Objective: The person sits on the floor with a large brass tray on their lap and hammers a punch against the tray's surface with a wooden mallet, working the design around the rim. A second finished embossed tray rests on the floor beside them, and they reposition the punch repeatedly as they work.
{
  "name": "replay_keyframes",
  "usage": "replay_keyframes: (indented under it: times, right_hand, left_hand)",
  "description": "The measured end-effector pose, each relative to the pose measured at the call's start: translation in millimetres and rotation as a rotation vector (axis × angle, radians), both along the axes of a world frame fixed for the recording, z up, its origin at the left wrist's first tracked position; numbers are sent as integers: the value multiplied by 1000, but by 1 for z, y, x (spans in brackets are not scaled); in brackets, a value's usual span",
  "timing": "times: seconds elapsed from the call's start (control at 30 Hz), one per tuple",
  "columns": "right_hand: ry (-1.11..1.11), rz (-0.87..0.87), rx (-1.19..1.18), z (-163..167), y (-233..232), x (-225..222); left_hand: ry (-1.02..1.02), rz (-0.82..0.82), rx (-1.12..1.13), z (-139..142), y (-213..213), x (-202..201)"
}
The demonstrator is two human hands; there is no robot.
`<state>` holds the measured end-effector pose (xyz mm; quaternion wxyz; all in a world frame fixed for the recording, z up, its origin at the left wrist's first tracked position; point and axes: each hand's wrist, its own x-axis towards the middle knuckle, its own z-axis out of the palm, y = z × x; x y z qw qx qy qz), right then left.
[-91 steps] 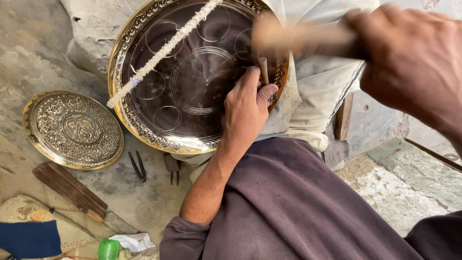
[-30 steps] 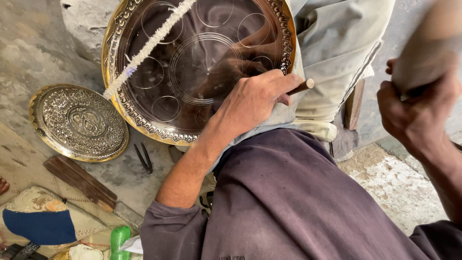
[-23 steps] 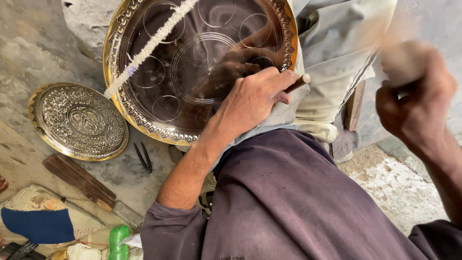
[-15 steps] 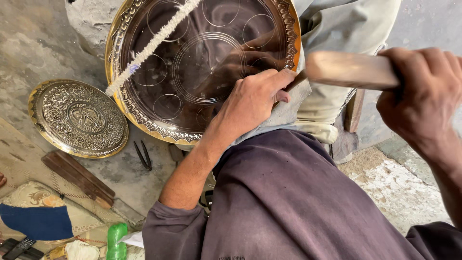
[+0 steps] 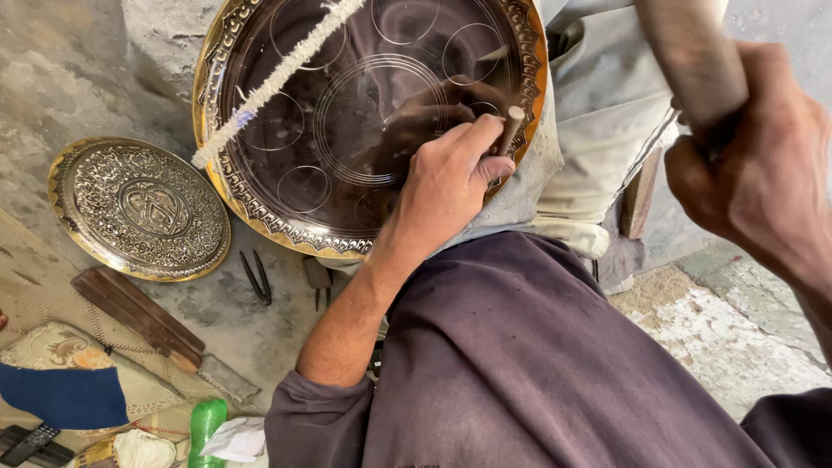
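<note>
Small embossed brass plate (image 5: 139, 208) on the stone floor (image 5: 61, 78). Beside it dark pincers (image 5: 256, 277), a flat wooden-handled tool (image 5: 143, 319), green bottle (image 5: 206, 426), blue cloth (image 5: 65, 397), patterned cushion (image 5: 61, 347).

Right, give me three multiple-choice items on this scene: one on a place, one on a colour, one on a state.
1. Where does the small embossed plate lie?
A. On the ground left of the large tray
B. On the tray
C. In the lap

2. What colour is the bottle at the bottom edge?
A. Red
B. Green
C. White

3. What is the left hand doing?
A. Lying open
B. Gripping a punch against the tray
C. Holding the bottle

Answers: A, it lies apart on grey ground; B, plainly green; B, fingers close around the punch.
</note>
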<state>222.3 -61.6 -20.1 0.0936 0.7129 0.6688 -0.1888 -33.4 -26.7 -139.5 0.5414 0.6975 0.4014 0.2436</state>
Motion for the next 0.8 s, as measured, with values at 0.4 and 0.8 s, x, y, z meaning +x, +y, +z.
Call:
replay_keyframes:
  times: [0.4,0.8]
  right_hand:
    - [-87,143,-1,8,24,-14]
    - [-102,165,-7,3,29,-12]
  left_hand:
    - [49,125,3,0,-10,-4]
    - [92,120,-16,-2,-13,-7]
